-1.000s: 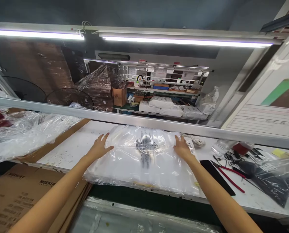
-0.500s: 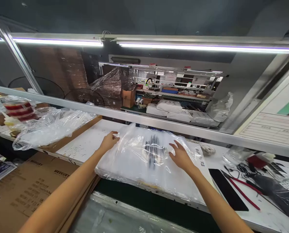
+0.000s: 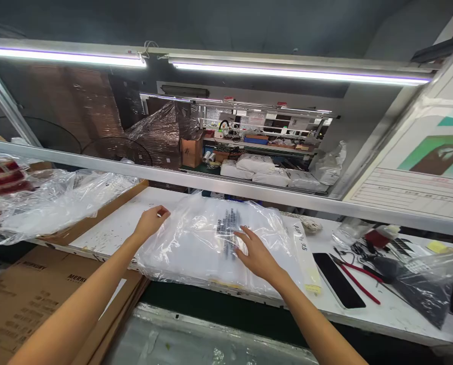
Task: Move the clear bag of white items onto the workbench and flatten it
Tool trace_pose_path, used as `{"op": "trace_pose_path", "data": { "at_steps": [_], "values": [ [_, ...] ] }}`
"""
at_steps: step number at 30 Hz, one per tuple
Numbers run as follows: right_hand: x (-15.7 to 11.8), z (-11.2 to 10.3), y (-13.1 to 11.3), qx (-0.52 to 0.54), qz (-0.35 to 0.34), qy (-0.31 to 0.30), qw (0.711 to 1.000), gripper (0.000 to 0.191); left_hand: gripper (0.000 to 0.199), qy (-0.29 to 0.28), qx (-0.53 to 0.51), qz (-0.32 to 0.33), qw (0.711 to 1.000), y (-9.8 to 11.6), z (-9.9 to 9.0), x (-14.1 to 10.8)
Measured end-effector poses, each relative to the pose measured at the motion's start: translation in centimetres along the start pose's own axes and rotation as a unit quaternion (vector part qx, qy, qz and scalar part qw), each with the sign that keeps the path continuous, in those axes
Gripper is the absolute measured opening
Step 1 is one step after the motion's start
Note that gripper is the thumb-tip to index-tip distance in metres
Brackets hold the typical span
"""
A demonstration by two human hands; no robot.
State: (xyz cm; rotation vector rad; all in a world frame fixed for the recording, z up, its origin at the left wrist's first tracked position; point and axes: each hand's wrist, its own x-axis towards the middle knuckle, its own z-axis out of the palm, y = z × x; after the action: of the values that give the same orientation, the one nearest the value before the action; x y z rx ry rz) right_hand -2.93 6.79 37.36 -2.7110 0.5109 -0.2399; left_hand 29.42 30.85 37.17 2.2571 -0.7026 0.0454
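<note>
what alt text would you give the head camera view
A person's left hand pinches the far left edge of a stack of clear plastic bags on a white workbench, while the right hand presses flat on top; red-handled pliers lie to the right.

The right hand (image 3: pixel 257 256) has moved from the right edge of the clear plastic bag stack with black print (image 3: pixel 211 243) to its centre, lying flat just right of the print. The left hand (image 3: pixel 149 221) has shifted from a flat, spread position at the stack's left edge to a pinch on the upper left corner of the film.
</note>
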Motion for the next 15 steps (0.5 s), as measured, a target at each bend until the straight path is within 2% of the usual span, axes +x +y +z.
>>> {"op": "trace_pose_path", "data": {
  "at_steps": [7,11,15],
  "values": [
    [-5.9,1.1,-0.2,0.116,-0.001,0.018,0.993,0.055,0.046,-0.017,0.011,-0.033,0.999,0.5,-0.3,1.0],
    [-9.3,1.5,0.9,0.182,0.046,0.015,0.982,0.051,0.044,-0.080,0.010,-0.067,0.994,-0.6,-0.6,1.5],
    [-11.9,1.7,2.3,0.220,0.082,0.028,0.972,0.047,0.067,-0.114,0.000,-0.082,0.990,-1.1,-0.9,1.4]
  ]
}}
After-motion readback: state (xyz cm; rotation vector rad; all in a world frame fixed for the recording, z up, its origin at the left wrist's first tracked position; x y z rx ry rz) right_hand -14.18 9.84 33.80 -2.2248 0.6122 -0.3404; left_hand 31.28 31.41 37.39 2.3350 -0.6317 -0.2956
